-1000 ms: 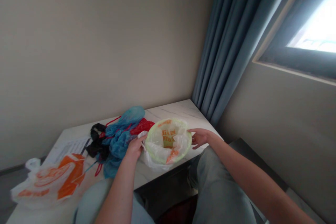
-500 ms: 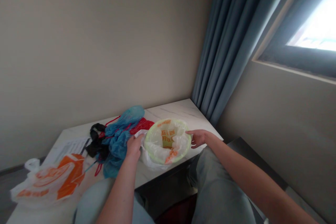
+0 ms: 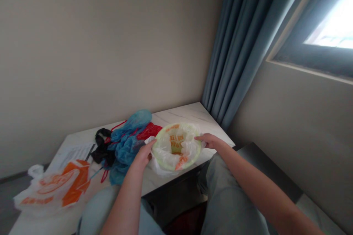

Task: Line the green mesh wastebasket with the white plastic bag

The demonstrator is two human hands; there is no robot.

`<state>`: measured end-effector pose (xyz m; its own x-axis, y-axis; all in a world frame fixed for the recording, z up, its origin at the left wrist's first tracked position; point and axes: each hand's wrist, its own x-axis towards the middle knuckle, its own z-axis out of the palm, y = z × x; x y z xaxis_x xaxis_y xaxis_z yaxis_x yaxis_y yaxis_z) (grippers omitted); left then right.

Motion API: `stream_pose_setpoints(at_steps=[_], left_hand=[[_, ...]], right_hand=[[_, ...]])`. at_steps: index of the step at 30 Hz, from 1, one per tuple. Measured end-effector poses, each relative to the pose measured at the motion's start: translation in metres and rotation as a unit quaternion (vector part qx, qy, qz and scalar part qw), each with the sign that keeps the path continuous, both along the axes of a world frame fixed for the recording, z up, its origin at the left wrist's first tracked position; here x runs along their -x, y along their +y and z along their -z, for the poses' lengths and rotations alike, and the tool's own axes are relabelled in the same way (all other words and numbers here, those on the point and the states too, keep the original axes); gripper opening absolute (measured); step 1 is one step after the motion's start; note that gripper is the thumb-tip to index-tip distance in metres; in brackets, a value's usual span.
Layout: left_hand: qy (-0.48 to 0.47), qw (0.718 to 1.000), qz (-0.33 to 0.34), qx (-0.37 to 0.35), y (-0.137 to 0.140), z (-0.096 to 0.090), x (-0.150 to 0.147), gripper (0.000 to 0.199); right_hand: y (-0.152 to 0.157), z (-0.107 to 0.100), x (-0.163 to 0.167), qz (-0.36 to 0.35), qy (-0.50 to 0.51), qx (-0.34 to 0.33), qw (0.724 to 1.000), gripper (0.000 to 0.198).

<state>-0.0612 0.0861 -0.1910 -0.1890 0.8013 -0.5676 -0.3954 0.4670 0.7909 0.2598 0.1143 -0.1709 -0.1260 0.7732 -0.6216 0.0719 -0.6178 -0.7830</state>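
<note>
A pale green bin [image 3: 156,151] stands on the white marbled table, lined with a translucent white plastic bag [image 3: 162,170] with orange print. The bag is folded outward over the rim. At the rim's left side, my left hand [image 3: 145,153] is closed on the bag's edge, its thumb lying on the rim. Opposite it, my right hand [image 3: 209,141] pinches the bag at the right side of the rim. The lower fingers of both hands are partly hidden.
Left of the bin lie crumpled blue plastic bags [image 3: 125,150], a red bag [image 3: 149,131] and a black bag [image 3: 103,152]. Further left are a printed sheet [image 3: 67,156] and a white-and-orange bag [image 3: 52,191]. A blue curtain [image 3: 234,44] hangs beyond the table's right corner [image 3: 220,132].
My right hand has gone from fingers apart at the rim to pinching the bag there. My left hand has shifted slightly right, its thumb now on the rim.
</note>
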Motion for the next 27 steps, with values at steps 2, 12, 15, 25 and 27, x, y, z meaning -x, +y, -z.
stream_pose_setpoints(at_steps=[2, 12, 15, 25, 27], left_hand=[[0.001, 1.000, -0.006, 0.001, 0.000, 0.000, 0.000, 0.022], [0.030, 0.996, -0.087, -0.011, 0.000, 0.002, -0.003, 0.021], [0.047, 0.994, -0.094, -0.036, -0.002, 0.005, -0.003, 0.023], [0.430, 0.881, -0.044, -0.192, -0.009, -0.003, -0.013, 0.014], [0.427, 0.880, -0.050, -0.203, -0.009, -0.006, -0.018, 0.017]], right_hand=[[-0.001, -0.001, 0.002, 0.026, -0.065, -0.037, 0.997, 0.026], [-0.020, -0.010, 0.024, -0.083, -0.376, -0.319, 0.866, 0.038], [-0.025, -0.012, 0.034, -0.128, -0.383, -0.322, 0.857, 0.037], [-0.026, -0.007, 0.049, -0.121, -0.154, -0.327, 0.925, 0.038], [-0.027, -0.005, 0.054, -0.126, -0.069, -0.291, 0.946, 0.037]])
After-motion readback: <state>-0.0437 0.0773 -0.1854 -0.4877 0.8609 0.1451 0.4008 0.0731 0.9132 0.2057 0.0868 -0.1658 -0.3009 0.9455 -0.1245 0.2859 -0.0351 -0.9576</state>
